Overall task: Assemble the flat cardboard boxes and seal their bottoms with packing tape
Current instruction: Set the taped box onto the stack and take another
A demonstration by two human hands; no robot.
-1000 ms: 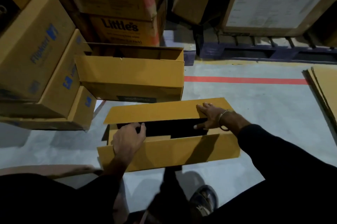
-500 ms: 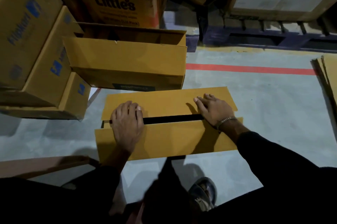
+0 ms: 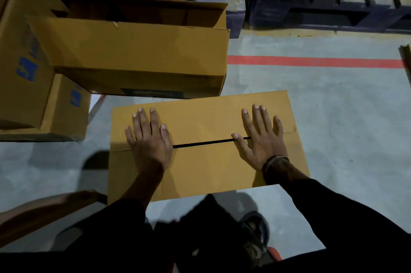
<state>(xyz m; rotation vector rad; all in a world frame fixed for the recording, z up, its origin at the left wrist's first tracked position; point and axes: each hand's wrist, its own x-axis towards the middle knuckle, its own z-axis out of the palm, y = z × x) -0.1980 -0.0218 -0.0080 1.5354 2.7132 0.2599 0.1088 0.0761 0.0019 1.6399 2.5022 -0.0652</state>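
A brown cardboard box (image 3: 204, 166) stands on the grey floor in front of me with its two long flaps folded down. A narrow dark gap (image 3: 204, 143) runs between the flaps. My left hand (image 3: 149, 141) lies flat across the left end of the seam, fingers spread. My right hand (image 3: 260, 139), with a bracelet at the wrist, presses flat over the right end of the seam. Neither hand holds anything. No tape is in view.
An open-topped brown box (image 3: 138, 59) stands just behind the folded one. Boxes with blue print (image 3: 26, 68) are stacked at the left. A red floor line (image 3: 311, 61) and a dark pallet (image 3: 333, 14) lie beyond. Flat cardboard (image 3: 405, 54) shows at the right edge. My shoe (image 3: 255, 228) is below.
The flaps have come down from a wide opening to a thin slit. Both hands moved from the flap edges to lie flat on top. The view has moved closer over the box.
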